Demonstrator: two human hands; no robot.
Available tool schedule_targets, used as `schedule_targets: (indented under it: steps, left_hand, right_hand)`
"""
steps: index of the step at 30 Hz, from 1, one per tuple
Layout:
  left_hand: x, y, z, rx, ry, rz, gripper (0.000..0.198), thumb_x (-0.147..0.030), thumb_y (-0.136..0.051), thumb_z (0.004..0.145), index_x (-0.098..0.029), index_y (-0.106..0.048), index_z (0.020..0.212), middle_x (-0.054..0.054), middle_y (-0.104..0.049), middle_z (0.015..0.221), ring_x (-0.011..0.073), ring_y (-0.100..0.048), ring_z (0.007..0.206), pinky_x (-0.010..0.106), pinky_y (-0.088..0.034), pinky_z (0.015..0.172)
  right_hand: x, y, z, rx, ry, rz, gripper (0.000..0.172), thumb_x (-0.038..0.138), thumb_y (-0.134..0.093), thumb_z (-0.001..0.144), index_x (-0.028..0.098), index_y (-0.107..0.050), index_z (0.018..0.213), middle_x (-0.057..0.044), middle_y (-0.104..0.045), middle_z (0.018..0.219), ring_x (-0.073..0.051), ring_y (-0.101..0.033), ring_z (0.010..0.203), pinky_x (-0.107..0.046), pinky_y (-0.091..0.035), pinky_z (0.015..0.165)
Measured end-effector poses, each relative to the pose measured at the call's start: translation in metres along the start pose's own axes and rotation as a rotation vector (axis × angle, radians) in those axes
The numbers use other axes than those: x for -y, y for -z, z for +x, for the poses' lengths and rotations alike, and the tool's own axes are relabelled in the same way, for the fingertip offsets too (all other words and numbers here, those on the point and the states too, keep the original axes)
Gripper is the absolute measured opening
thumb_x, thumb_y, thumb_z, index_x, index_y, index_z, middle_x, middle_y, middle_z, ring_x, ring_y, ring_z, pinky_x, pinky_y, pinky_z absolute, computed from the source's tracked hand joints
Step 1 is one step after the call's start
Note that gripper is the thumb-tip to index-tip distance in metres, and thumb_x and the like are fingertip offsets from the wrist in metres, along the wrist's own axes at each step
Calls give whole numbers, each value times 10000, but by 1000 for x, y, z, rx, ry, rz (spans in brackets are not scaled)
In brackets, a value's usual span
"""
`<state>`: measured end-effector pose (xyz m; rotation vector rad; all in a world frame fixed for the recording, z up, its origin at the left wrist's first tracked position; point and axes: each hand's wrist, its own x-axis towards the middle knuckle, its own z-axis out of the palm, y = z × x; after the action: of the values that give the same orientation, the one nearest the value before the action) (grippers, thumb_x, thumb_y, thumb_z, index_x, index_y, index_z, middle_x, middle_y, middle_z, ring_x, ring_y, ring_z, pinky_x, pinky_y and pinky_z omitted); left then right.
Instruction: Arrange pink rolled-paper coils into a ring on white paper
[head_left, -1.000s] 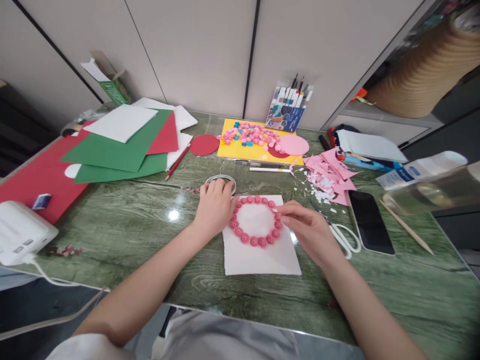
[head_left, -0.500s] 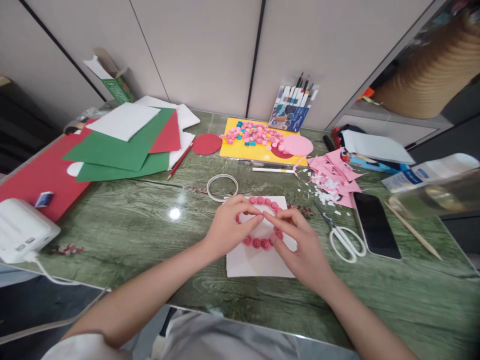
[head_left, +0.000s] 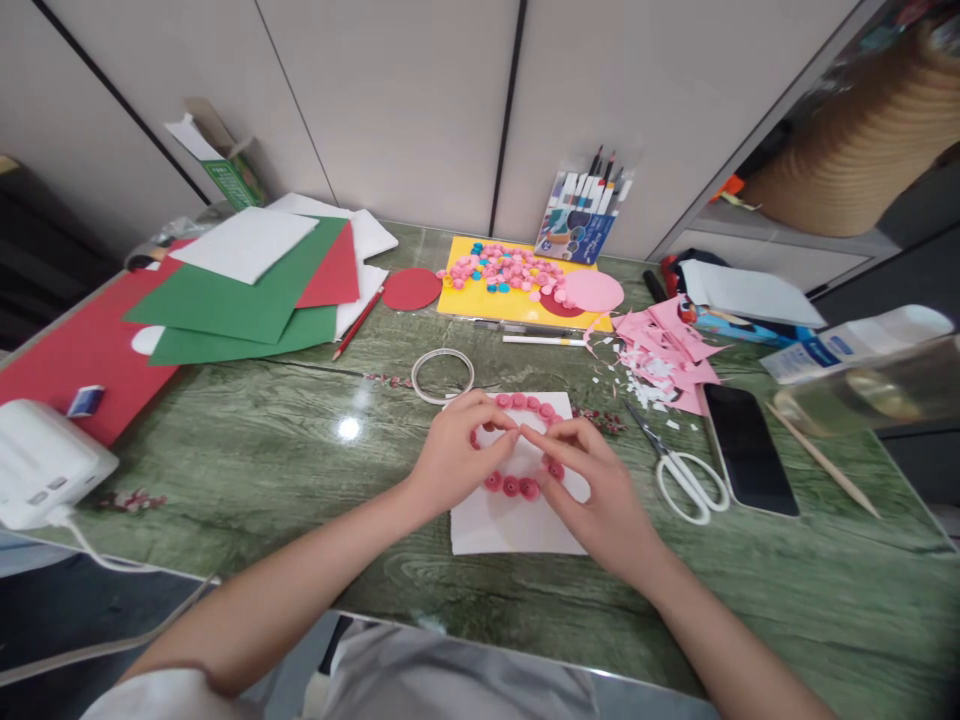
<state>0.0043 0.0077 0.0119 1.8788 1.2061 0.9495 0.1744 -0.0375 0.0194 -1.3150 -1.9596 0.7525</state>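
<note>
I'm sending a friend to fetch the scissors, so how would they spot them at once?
On the green table, look between the person's right hand and the dark phone. The scissors lie there, set apart by two white looped handles.

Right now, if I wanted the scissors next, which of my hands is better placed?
Probably your right hand. The scissors lie close by on its outer side, handles toward you. Your left hand is farther off, with your right hand between it and the scissors.

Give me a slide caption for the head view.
Left hand and right hand close together over a ring of pink rosettes on white paper.
</note>
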Motion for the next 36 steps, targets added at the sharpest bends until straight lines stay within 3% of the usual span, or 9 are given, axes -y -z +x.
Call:
schedule_targets:
  steps: [14, 22, 36]
  left_hand:
    - [-2, 1, 1, 106, -39, -77, 80, -112, -569, 704, -173, -613, 675, -14, -531, 690, 107, -495, 667, 234, -398, 603]
    - [-1, 4, 2, 109, -43, -91, 83, -173, -560, 766, -179, -625, 714, -15, -524, 683, 111, -487, 672, 248, -392, 634]
    - [1, 3, 2, 119, -8, -89, 51, -177, -578, 758, -173, -624, 735, -15, -519, 704, 109, -480, 690, 244, -375, 660]
  right_hand:
    - [-8, 9, 6, 44, -207, 279, 229, 200, -542, 786, 267, -653, 976, -29, -543, 868, -159, -542, 814, -292, -456, 681]
    - [-5, 11, 4, 52, -249, 342, 262, 224, -546, 795, 289, -642, 1030, -25, -531, 870, -160, -526, 835, -309, -446, 716]
    - [-3, 11, 5, 62, -296, 385, 254, 252, -559, 789, 297, -640, 1025, -14, -505, 884, -144, -507, 813, -289, -415, 712]
